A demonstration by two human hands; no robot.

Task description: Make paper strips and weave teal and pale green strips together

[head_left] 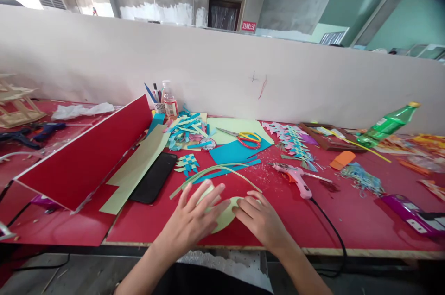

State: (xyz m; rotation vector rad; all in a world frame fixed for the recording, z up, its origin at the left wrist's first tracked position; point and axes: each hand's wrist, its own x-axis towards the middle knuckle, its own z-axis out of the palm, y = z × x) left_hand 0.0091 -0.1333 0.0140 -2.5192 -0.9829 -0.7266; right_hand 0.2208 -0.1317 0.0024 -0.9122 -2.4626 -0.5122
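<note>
A pale yellow-green paper piece point(225, 222) with a rounded edge lies near the table's front edge, partly hidden by both hands. My left hand point(196, 211) rests over its left side, open with the fingers spread. At its right end the fingers of my right hand point(259, 217) are curled and closed on the paper. Just beyond the hands lie thin curved green paper strips point(205, 173) and a blue strip point(239, 166). A small woven blue-and-green paper piece point(187, 163) sits to their left.
Right of my hands are a pink glue gun point(295, 178) with its cord and a purple power strip point(410, 214). Scissors point(243, 136) lie on coloured paper behind. On the left are a black phone point(155, 178) and a standing red board point(93, 151). A green bottle point(389, 123) leans at right.
</note>
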